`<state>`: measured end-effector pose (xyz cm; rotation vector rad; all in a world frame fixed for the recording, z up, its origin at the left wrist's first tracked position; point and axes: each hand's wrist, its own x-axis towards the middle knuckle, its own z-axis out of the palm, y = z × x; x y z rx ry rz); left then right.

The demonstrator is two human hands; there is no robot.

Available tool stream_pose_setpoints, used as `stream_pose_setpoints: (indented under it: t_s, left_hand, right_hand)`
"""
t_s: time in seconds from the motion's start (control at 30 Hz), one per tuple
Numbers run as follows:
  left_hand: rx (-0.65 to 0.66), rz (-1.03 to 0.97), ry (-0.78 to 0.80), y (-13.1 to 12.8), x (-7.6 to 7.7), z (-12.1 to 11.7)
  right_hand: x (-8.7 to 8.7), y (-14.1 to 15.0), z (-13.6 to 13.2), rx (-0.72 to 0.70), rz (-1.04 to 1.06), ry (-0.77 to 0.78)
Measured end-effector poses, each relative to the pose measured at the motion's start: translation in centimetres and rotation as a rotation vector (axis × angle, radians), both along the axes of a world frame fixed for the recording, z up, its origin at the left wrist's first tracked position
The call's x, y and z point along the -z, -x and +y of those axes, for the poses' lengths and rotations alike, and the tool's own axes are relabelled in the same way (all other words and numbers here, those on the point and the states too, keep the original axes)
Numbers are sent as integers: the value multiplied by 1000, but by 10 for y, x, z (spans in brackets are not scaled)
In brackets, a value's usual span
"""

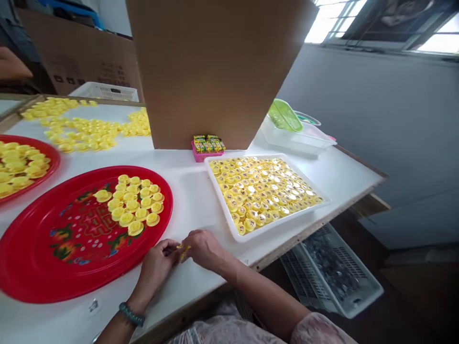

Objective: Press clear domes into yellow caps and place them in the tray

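Observation:
Close to the table's front edge, my left hand (159, 263) and my right hand (205, 249) meet, fingers pinched around a small yellow plastic piece (183, 249). Fingers hide most of it. Left of them lies a large red tray (25, 272) with a floral print; yellow hat-shaped plastic pieces (132, 205) stand grouped on its right part. To the right, a white tray (221, 203) is filled with rows of yellow round pieces (261, 191) with shiny, printed faces. A small clear plastic piece (93, 306) lies on the table near my left wrist.
A tall cardboard sheet (218, 71) stands behind a pink basket (208, 157) of small packets. More yellow pieces (89, 131) and another red tray (55, 165) are at left. A clear bin (297, 143) and green basket (285, 115) stand back right; a white crate (362, 301) is below the table.

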<state>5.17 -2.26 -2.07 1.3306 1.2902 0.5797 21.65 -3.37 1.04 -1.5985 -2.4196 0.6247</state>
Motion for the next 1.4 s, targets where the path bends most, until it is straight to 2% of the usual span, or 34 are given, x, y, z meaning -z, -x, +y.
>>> stream_pose_setpoints:
  t_s: [0.13, 0.23, 0.33, 0.4, 0.47, 0.57, 0.67, 0.73, 0.83, 1.03, 1.27, 1.4]
  left_hand:
    - [-4, -8, 67, -1, -2, 0]
    - [-14, -2, 100, -2, -7, -1]
    - [-46, 30, 109, -4, -13, -3]
    - [-73, 1, 123, -6, -18, -6]
    - [-102, -45, 134, -4, -23, -10]
    - [-140, -27, 77, 5, -31, -19]
    - [-161, 74, -15, 19, -37, -25]
    - [-176, 142, -41, 29, -40, -28]
    - [-185, 251, -49, 46, -42, -33]
    - [-233, 476, -105, 91, -44, -51]
    - [-204, 576, -22, 127, -32, -65]
    - [-195, 677, -119, 130, -30, -73]
  right_hand:
    - [-4, -2, -1, -1, -35, -19]
    - [-1, -3, -6, -4, -19, -60]
    - [3, -3, -18, 11, 2, -112]
    - [0, -7, -29, 41, 17, -160]
    - [-11, -17, -42, 113, 54, -219]
    - [-36, -47, -52, 330, 112, -313]
    - [-54, -86, -45, 539, 40, -377]
    - [-55, -106, -34, 598, -61, -345]
    - [-46, -120, -21, 612, -150, -267]
    - [-33, -117, -19, 613, -177, -263]
    - [-36, -121, -19, 551, -242, -275]
    - [-47, -112, -30, 514, -211, -426]
